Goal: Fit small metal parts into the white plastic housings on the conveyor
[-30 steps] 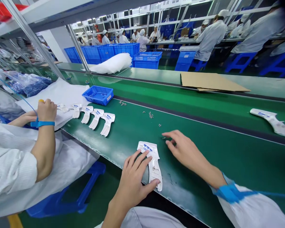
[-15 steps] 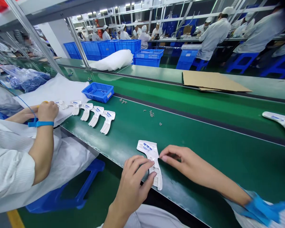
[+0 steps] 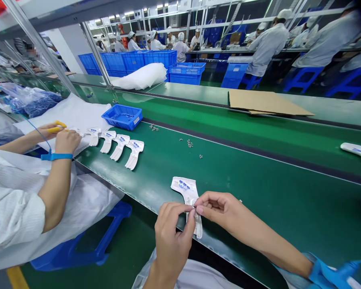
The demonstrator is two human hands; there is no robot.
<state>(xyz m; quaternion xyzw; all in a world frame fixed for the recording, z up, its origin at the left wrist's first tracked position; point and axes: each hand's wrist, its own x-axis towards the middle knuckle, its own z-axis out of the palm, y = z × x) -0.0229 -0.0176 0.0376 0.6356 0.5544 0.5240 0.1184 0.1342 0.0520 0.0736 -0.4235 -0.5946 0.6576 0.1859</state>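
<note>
A white handle-shaped shell (image 3: 185, 185) with blue marks lies near the front edge of the green work surface (image 3: 258, 224). Over its lower part, my left hand (image 3: 174, 228) pinches with thumb and forefinger. From the right, my right hand (image 3: 219, 206) meets it, also pinching, the fingertips of both nearly touching. A tiny bright thing shows between the fingertips, too small to name. Small metal pieces (image 3: 189, 143) lie in little groups farther back.
Several similar shells (image 3: 134, 153) stand in a row at left, near a blue tray (image 3: 122, 116) and a co-worker's hand (image 3: 66, 141). Cardboard (image 3: 264, 101) lies beyond the green belt (image 3: 198, 106). Another shell (image 3: 357, 150) is on the belt at far right.
My right hand has moved left over the shell to meet my left hand, whose fingers have closed into a pinch. The belt's shell at far right has shifted right. The co-worker's hands moved.
</note>
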